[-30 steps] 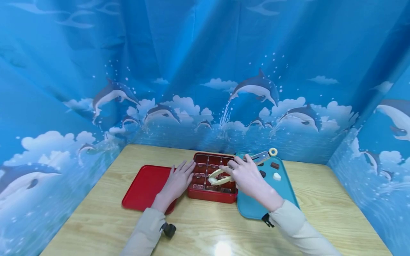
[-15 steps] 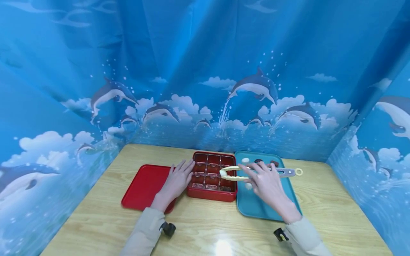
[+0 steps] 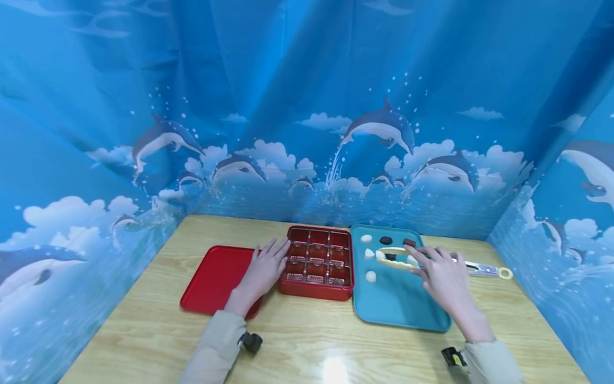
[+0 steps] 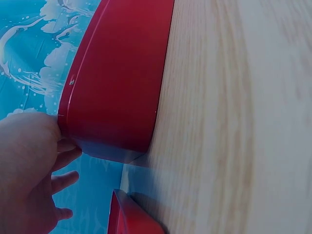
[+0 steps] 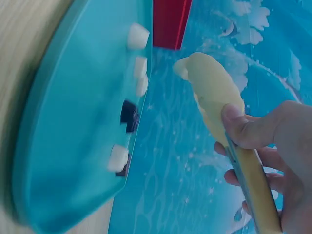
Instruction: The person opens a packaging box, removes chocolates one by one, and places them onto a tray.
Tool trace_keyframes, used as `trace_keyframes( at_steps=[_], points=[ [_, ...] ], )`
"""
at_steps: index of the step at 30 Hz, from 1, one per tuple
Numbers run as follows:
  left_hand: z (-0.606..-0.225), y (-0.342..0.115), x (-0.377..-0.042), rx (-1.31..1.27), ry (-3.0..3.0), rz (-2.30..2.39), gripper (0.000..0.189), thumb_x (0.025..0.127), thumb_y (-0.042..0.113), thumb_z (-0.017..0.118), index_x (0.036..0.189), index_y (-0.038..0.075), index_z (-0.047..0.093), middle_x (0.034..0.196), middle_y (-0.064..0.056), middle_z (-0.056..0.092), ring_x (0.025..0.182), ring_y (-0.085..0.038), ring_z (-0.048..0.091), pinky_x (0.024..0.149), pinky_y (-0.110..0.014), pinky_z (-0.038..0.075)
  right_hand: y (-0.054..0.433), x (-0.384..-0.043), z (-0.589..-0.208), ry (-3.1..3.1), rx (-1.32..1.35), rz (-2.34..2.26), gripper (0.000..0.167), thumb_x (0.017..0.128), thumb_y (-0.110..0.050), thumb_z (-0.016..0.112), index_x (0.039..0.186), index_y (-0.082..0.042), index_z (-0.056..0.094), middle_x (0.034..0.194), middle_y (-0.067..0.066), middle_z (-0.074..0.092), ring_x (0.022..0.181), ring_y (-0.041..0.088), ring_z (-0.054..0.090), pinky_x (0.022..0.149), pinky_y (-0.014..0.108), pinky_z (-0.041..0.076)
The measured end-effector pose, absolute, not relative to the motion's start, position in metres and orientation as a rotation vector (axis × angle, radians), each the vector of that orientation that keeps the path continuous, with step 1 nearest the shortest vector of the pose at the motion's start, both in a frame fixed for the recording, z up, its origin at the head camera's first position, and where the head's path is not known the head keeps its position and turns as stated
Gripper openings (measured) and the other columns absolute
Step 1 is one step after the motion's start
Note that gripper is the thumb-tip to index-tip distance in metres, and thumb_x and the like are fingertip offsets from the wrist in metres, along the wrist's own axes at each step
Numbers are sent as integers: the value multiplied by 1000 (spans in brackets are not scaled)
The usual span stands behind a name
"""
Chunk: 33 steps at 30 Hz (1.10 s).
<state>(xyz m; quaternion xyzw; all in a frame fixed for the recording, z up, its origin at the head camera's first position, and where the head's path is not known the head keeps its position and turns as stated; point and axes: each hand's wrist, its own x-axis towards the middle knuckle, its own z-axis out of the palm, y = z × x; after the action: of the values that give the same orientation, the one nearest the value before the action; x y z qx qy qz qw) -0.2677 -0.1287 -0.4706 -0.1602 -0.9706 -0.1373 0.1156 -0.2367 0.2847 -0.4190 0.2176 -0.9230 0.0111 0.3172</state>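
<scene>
My left hand (image 3: 265,268) lies with its fingers extended at the left edge of the red box (image 3: 316,292), whose clear insert divides it into compartments. In the left wrist view, that hand touches the box's upper rim. My right hand (image 3: 446,277) grips cream-tipped food tongs (image 5: 217,85) by their middle, above the turquoise tray (image 3: 398,306). A whitish piece (image 3: 380,256) shows at the closed tips of the tongs. Beneath lie several white pieces (image 3: 371,276) and several dark brown pieces (image 3: 386,240), which look like chocolates. Part of one white piece is hidden by the right fingers.
A flat red lid (image 3: 216,280) lies left of the box, partly under the left forearm. The tray stands right against the box's right side. A blue dolphin-print curtain (image 3: 268,106) rises behind the wooden table (image 3: 307,341).
The right hand has carried the tongs, with the white piece at their tips, out of the box and rightward over the tray. The left hand has stayed at the box edge.
</scene>
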Motion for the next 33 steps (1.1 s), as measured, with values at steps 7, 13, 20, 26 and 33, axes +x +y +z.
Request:
trace_keyframes(
  at_steps=[7, 13, 20, 26, 33],
  points=[
    [-471, -129, -268, -467, -2845, -400, 51, 106, 25, 54, 154, 12, 45, 160, -7, 42, 148, -36, 33, 115, -67, 26, 299, -229, -421, -2572, 525, -71, 54, 77, -20, 87, 129, -17, 71, 102, 10, 72, 88, 32, 61, 68, 49, 41],
    [-470, -129, -267, -473, -2856, -393, 52, 106, 26, 54, 155, 13, 44, 160, -7, 40, 149, -35, 32, 116, -67, 26, 301, -225, -426, -2704, 480, -104, 50, 81, -20, 85, 129, -17, 72, 101, 8, 71, 87, 31, 59, 67, 48, 39],
    [-470, -129, -267, -472, -2852, -385, 52, 105, 26, 55, 154, 12, 45, 160, -8, 41, 148, -36, 33, 115, -67, 26, 299, -224, -426, -2712, 486, -126, 51, 82, -19, 84, 130, -17, 71, 100, 8, 71, 84, 31, 58, 66, 46, 38],
    [-471, -129, -267, -475, -2851, -384, 51, 106, 26, 53, 154, 13, 44, 160, -7, 40, 149, -35, 33, 115, -67, 26, 298, -223, -426, -2741, 497, -141, 57, 81, -21, 85, 134, -15, 68, 104, 11, 70, 88, 32, 59, 67, 47, 39],
    [-469, -128, -266, -477, -2850, -378, 51, 106, 25, 54, 154, 11, 45, 159, -8, 42, 148, -36, 34, 114, -67, 27, 297, -223, -422, -2611, 532, -75, 67, 76, -24, 89, 137, -12, 65, 110, 13, 70, 94, 36, 61, 69, 51, 42]
  ],
)
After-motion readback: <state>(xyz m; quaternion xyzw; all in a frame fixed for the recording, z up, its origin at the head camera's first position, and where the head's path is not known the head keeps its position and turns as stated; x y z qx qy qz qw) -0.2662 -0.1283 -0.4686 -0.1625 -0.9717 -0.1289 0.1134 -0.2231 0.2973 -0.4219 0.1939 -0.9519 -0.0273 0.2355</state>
